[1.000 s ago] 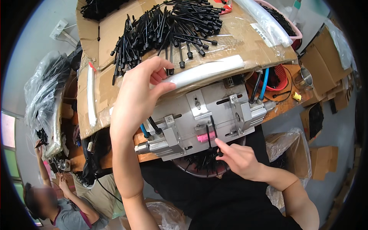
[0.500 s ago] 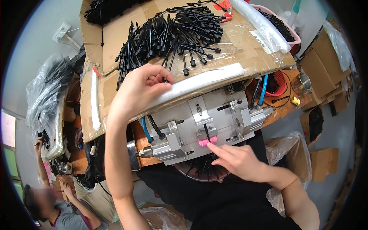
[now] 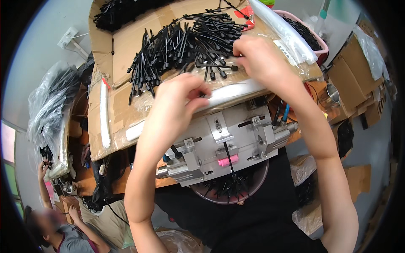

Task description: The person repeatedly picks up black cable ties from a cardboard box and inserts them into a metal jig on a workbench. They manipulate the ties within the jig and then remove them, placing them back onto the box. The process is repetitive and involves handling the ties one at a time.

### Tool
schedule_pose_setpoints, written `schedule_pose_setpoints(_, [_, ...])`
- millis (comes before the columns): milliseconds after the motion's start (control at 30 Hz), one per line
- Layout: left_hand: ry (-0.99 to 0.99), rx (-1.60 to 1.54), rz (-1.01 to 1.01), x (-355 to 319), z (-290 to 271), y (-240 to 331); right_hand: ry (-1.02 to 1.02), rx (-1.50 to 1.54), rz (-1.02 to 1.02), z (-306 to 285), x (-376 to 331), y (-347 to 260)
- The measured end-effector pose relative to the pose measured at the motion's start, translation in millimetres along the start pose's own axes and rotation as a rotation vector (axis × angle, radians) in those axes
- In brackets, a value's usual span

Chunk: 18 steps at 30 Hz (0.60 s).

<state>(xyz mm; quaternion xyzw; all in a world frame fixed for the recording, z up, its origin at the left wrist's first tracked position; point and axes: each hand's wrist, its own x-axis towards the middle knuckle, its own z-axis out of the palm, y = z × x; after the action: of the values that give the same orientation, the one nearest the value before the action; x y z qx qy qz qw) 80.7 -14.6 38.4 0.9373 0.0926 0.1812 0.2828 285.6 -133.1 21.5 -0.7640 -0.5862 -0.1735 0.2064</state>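
Note:
My left hand (image 3: 179,99) is over the front of the cardboard, beside a white padded strip (image 3: 236,91). Its thumb and fingers pinch together; what they hold, if anything, is hidden. At the right side of a heap of thin black sticks with knobbed ends (image 3: 177,44), my right hand (image 3: 261,59) has its fingers closed near one stick's knob (image 3: 234,68); their contents cannot be made out. Below both hands, one black stick (image 3: 227,148) lies across the metal fixture (image 3: 198,160), passing a pink piece (image 3: 228,160) at its front.
A round bowl of black sticks (image 3: 263,181) sits under the fixture. Blue and black hoses run to the fixture's sides. A metal cup (image 3: 332,93) and cardboard boxes (image 3: 354,71) are at right. A co-worker (image 3: 71,232) sits at lower left beside plastic-wrapped stock (image 3: 52,101).
My right hand has left the pink piece and moved up to the right side of the heap. My left hand has shifted slightly right and down. The stick stays in the fixture.

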Motion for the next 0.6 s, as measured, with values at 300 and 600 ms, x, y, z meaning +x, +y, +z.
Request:
schedule_pose_setpoints(300, [0.218, 0.15, -0.086, -148, 82, 58, 0.036, 1.031, 0.331, -56, -36, 0])
schedule_pose_setpoints(600, [0.101, 0.321, -0.132, -151, 152, 63, 0.263, 1.132, 0.381, -72, -109, -36])
